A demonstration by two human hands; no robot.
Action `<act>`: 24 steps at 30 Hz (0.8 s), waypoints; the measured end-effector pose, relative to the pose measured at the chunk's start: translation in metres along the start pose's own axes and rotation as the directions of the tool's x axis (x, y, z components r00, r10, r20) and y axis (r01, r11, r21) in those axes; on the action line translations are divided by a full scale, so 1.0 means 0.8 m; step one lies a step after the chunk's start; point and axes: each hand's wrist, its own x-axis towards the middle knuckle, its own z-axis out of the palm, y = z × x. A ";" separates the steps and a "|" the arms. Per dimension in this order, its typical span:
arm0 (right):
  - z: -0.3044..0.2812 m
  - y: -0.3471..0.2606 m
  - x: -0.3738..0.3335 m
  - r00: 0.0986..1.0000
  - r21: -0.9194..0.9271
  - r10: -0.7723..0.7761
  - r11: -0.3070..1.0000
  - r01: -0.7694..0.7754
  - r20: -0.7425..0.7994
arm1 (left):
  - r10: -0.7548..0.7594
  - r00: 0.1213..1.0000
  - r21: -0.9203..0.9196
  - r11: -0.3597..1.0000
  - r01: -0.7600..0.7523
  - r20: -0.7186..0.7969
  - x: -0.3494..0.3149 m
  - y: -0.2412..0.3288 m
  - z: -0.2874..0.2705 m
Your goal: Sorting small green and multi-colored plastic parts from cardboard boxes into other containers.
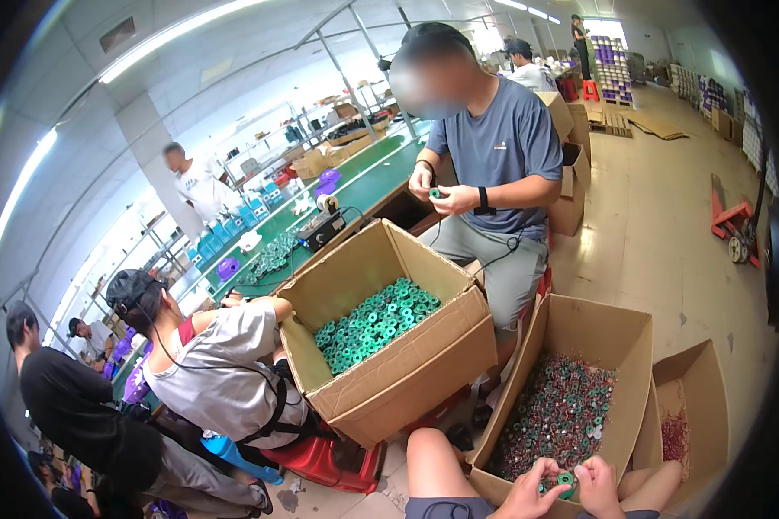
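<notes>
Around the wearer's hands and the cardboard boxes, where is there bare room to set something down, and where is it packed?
Bare tiled floor lies right of the seated co-worker and beyond the small box. It is crowded near the hands: left hand and right hand hold a green ring over the full coil box; the green-ring box fills the middle.
</notes>
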 end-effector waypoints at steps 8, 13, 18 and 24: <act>-0.003 -0.009 0.004 1.000 -0.030 0.029 0.999 -0.028 0.012 | 0.022 1.000 0.014 1.000 -0.022 -0.008 0.000 -0.015 0.001; -0.005 -0.012 0.005 0.999 -0.049 -0.006 0.999 0.008 0.034 | -0.001 1.000 0.011 1.000 0.001 -0.004 -0.004 -0.009 0.000; -0.007 0.007 0.002 0.992 0.017 0.109 0.994 -0.110 0.056 | 0.050 0.999 0.059 0.997 -0.050 -0.013 -0.003 0.007 0.000; -0.001 0.009 0.007 0.999 0.021 0.036 0.999 -0.037 0.027 | 0.027 0.999 0.032 0.999 -0.025 -0.032 -0.001 0.010 -0.001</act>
